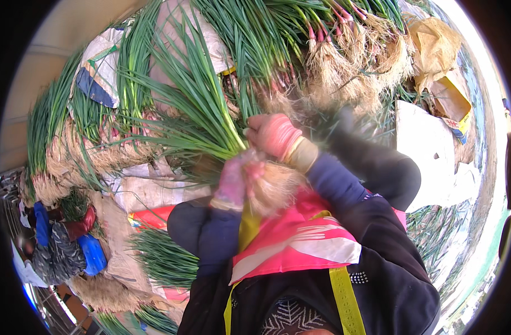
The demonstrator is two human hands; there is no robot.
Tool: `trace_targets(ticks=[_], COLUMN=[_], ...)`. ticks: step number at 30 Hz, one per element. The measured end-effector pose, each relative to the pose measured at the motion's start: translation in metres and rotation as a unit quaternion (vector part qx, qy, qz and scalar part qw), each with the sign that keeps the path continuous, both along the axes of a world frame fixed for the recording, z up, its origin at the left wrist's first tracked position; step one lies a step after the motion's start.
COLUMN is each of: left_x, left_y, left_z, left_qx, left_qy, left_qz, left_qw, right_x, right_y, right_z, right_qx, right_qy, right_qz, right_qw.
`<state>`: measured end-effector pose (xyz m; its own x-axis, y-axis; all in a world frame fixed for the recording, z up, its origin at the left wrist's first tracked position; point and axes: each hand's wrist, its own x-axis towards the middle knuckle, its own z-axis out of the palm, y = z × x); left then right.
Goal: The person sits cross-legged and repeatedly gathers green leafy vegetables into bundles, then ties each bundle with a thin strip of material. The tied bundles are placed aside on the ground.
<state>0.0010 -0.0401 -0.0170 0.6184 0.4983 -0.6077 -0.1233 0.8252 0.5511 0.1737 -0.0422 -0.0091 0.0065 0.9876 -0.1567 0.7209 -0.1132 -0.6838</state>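
Observation:
My left hand (232, 180), in a pinkish glove, is closed around the lower stems of a bunch of green garlic or similar allium plants (213, 109). The leaves fan out to the upper left and the pale fibrous roots (274, 184) hang over my lap. My right hand (272, 134), in a pink glove with a cream cuff, is just above the roots at the stems; its fingers are curled, blurred by motion, and whether they grip a stem cannot be seen. A red and white apron (297, 247) covers my lap.
Rows of allium bunches with roots (335, 67) lie ahead and at the left. White sacking (425, 155) and a tan bag (435, 46) lie at the right. More leaves (165, 257) are beside my left knee. Another person in camouflage clothing (56, 251) sits at the far left.

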Motion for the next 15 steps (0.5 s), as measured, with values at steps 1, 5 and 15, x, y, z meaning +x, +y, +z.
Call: trace_targets(ticks=[1, 5, 15], left_x=[0.002, -0.001, -0.017], left_y=[-0.006, -0.027, -0.004], left_z=[0.007, 0.038, 0.041], left_qx=[0.004, 0.0, -0.021], left_qy=[-0.001, -0.119, -0.288], left_qz=[0.012, 0.041, 0.101], left_qw=[1.0, 0.992, 0.952], right_x=[0.002, 0.035, 0.07], right_y=[0.008, 0.007, 0.003], right_z=[-0.006, -0.038, -0.064], right_qx=[0.023, -0.034, -0.073], right_qy=[-0.048, -0.039, 0.023], right_qz=[-0.066, -0.255, -0.256], right_qw=[0.996, 0.965, 0.964])
